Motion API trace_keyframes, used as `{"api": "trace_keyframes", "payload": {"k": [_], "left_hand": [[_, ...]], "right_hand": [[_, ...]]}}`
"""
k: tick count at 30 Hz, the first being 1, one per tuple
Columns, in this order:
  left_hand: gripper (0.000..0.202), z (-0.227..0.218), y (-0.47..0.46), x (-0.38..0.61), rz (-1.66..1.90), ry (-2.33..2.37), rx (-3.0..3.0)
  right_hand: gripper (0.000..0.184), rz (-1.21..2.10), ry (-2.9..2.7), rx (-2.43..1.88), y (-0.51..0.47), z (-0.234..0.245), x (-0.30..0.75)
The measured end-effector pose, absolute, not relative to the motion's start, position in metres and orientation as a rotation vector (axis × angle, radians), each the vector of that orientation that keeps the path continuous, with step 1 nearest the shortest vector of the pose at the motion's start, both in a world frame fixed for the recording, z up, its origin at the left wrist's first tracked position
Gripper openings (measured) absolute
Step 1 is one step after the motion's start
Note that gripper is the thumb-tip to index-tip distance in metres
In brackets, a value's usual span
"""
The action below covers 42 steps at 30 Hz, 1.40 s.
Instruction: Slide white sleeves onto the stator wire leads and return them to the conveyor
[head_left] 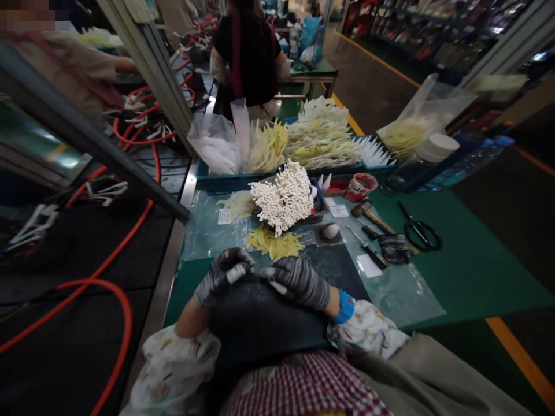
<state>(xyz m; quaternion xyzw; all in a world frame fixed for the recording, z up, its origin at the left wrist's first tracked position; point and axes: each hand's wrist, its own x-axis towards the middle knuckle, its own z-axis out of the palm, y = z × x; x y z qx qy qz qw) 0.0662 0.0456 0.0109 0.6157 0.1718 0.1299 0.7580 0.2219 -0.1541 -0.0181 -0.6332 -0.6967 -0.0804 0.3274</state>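
Observation:
Both my hands wear grey striped gloves and rest near the front edge of the green table (468, 271). My left hand (223, 275) is curled around a small white cylinder-shaped piece (236, 273). My right hand (299, 280) is closed with its fingers bent toward the left hand, and a small white piece (269, 271) shows at its fingertips. Just beyond my hands lies a heap of yellow strips (274, 242). Behind that stands a bunch of white stick-like parts (286, 197) in a dark tray.
Scissors (420, 231), a hammer (373, 215), a screwdriver-like tool (368, 247) and a glove lie to the right. A blue bin (225, 180) holds yellow and white parts and plastic bags. Orange cables (108, 271) run at left. A person stands at the far table.

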Motion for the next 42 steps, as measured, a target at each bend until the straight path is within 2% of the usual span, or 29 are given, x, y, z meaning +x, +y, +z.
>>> {"api": "trace_keyframes", "payload": {"k": [6,14,20,25,31,38,42], "left_hand": [[0.05,0.016,0.043,0.067,0.303,0.379,1.364],[0.045,0.013,0.048,0.069,0.228,0.342,1.38],[0.043,0.021,0.043,0.073,0.211,0.246,1.388],[0.05,0.023,0.037,0.071,0.229,0.22,1.339],[0.049,0.02,0.033,0.071,0.273,0.176,1.294],[0.039,0.009,0.038,0.072,0.318,0.179,1.266],[0.043,0.0,0.042,0.076,0.334,0.166,1.247]], "right_hand": [[0.03,-0.221,-1.814,-1.637,-0.154,-0.015,0.223],[0.021,-0.263,-1.821,-1.672,-0.153,-0.013,0.223],[0.029,-0.335,-1.773,-1.62,-0.159,-0.015,0.226],[0.033,-0.448,-1.778,-1.59,-0.164,-0.027,0.23],[0.031,-0.497,-1.754,-1.571,-0.164,-0.035,0.233],[0.028,-0.343,-1.784,-1.605,-0.16,-0.015,0.226],[0.024,-0.216,-1.829,-1.633,-0.157,-0.01,0.224]]}}
